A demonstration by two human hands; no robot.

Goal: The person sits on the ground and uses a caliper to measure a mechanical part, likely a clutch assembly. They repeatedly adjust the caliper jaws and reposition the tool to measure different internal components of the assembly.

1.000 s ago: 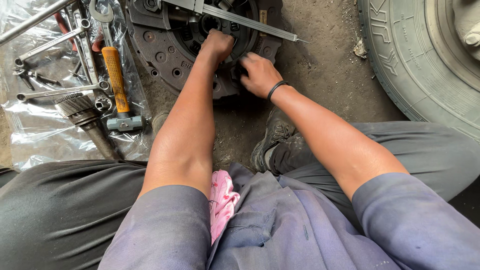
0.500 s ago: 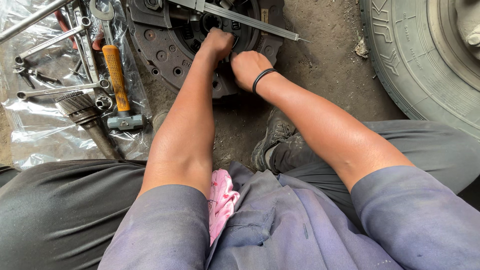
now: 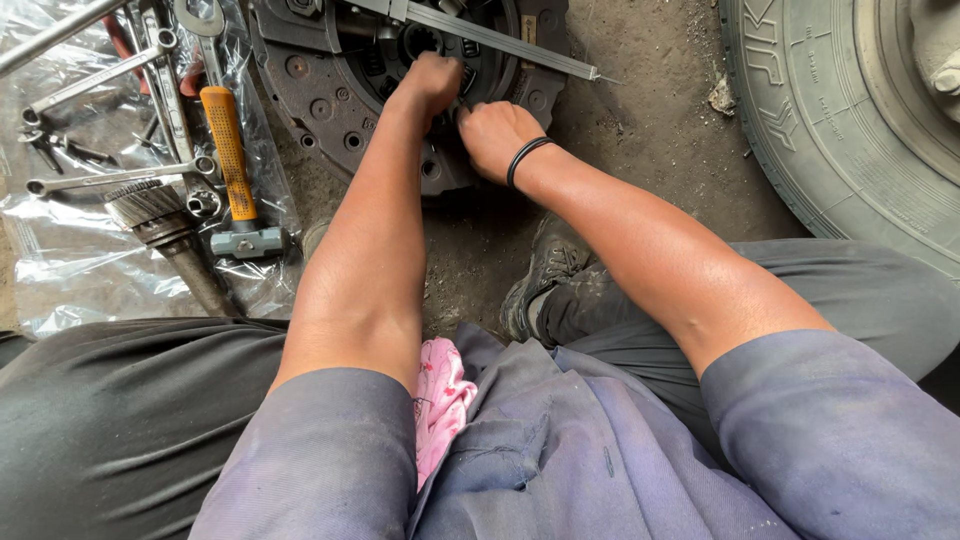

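1. The clutch plate, a dark, round, rusty metal disc, is lying flat on the dirt floor straight ahead of the seated person, between the plastic sheet and the tyre.
2. The left hand is reaching into the centre of the clutch plate, its fingers curled down and pressing on the inner parts; whether they are gripping anything, I cannot tell.
3. The right hand, with a black band circling its wrist, is resting on the plate just beside the left hand, fingers bent against the metal; what they are closing on is hidden.
4. A long metal straightedge is lying across the top of the plate.
5. A hammer with an orange handle is sitting on the plastic sheet among several wrenches and a splined shaft.
6. A pink cloth is tucked between the person's knees, near a worn shoe.
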